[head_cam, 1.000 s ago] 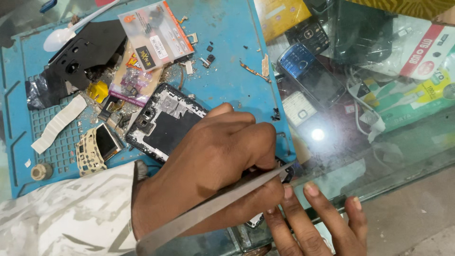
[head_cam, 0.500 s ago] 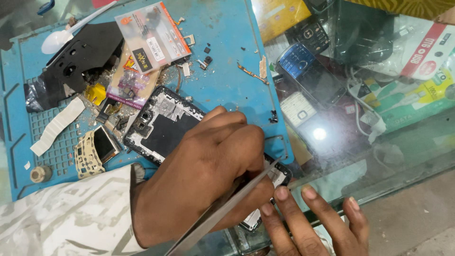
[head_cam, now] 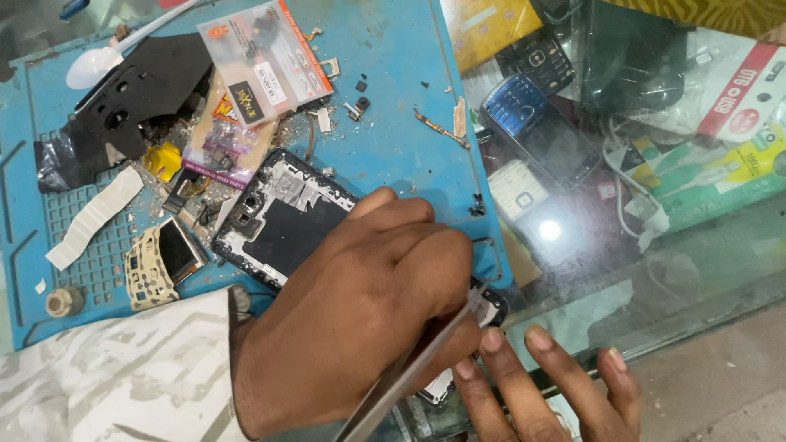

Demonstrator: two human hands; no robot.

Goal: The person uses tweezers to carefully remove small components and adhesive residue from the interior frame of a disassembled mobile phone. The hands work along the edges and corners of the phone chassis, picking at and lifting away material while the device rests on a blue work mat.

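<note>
Two hands on opened smartphone: left hand fingers clamped on tweezers, right hand fingers spread, bracing; slip risks gouging board.

Single head-worn view, looking steeply down and slightly forward onto a blue work mat on a glass counter. Close range: the left hand fills the lower centre, the right hand is cut off by the bottom edge. Mat occupies left and centre, glass counter the right side. Frame is tilted a bit. No second view to overlap.
</note>
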